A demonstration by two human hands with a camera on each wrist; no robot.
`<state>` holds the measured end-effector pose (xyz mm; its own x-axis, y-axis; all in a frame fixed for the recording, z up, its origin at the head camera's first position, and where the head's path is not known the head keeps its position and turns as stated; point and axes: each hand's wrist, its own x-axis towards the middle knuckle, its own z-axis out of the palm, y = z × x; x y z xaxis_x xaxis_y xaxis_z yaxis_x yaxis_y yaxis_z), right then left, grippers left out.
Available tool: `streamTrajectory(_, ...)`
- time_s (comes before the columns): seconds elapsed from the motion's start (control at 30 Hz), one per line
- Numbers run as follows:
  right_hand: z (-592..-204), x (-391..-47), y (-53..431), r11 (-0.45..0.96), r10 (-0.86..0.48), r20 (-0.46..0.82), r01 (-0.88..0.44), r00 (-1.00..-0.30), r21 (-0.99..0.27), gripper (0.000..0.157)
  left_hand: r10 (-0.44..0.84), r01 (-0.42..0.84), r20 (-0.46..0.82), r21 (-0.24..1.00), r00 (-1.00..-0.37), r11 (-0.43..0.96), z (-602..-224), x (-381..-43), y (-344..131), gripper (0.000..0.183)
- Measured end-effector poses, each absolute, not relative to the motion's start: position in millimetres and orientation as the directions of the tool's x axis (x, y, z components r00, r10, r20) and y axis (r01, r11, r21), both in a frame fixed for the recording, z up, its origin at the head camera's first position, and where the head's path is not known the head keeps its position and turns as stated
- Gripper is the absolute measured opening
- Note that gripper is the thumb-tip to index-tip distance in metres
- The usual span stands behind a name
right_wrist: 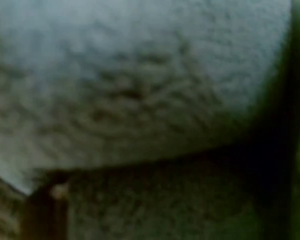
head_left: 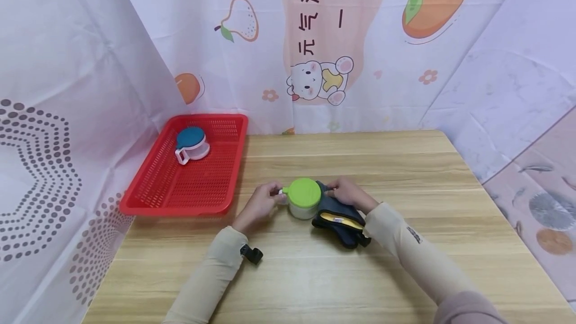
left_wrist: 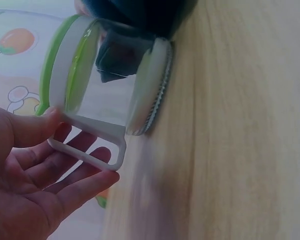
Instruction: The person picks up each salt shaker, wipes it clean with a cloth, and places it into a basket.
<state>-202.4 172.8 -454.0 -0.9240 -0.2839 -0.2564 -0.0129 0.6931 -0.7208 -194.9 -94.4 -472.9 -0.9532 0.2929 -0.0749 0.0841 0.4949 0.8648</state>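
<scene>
A clear seasoning jar with a green lid and white side handle is upright at the table's middle. My left hand holds it by the handle, thumb near the lid and fingers around the frame. Against the jar's right side lies a dark blue cloth mitt with black trim and a yellow lining showing at its opening. My right hand grips the mitt's far part, beside the jar; its fingertips are partly hidden. Blurred blue-grey fabric fills most of the right wrist view.
A red plastic basket stands at the table's back left. Inside it sits a similar jar with a blue lid and a pale pink handle. A printed curtain hangs right behind the wooden table.
</scene>
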Motion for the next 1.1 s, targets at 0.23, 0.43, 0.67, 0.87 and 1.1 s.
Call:
streamTrajectory(0.23,-454.0,-196.8,174.7,0.664,-0.258,-0.255,0.021,-0.932,-0.748,0.025,0.270,0.110,-0.046,0.836,-0.962,0.537,-472.4,-193.0,-90.5,0.012)
streamTrajectory(0.43,-454.6,-191.7,176.1,0.668,-0.234,-0.253,0.033,-0.939,-0.743,0.023,0.267,0.148,-0.010,0.811,-0.964,0.566,-470.5,-190.0,-87.1,0.010)
streamTrajectory(0.67,-454.0,-185.6,175.2,0.691,-0.207,-0.260,0.047,-0.943,-0.721,0.019,0.242,0.159,0.014,0.792,-0.970,0.589,-472.9,-187.6,-83.5,0.010)
streamTrajectory(0.87,-453.1,-181.7,173.4,0.665,-0.187,-0.248,0.063,-0.950,-0.744,0.028,0.213,0.150,0.025,0.788,-0.977,0.597,-471.7,-184.9,-78.8,0.010)
streamTrajectory(1.1,-454.7,-178.8,173.8,0.645,-0.159,-0.251,0.092,-0.955,-0.759,0.032,0.179,0.166,0.077,0.812,-0.981,0.560,-472.9,-176.7,-70.9,0.013)
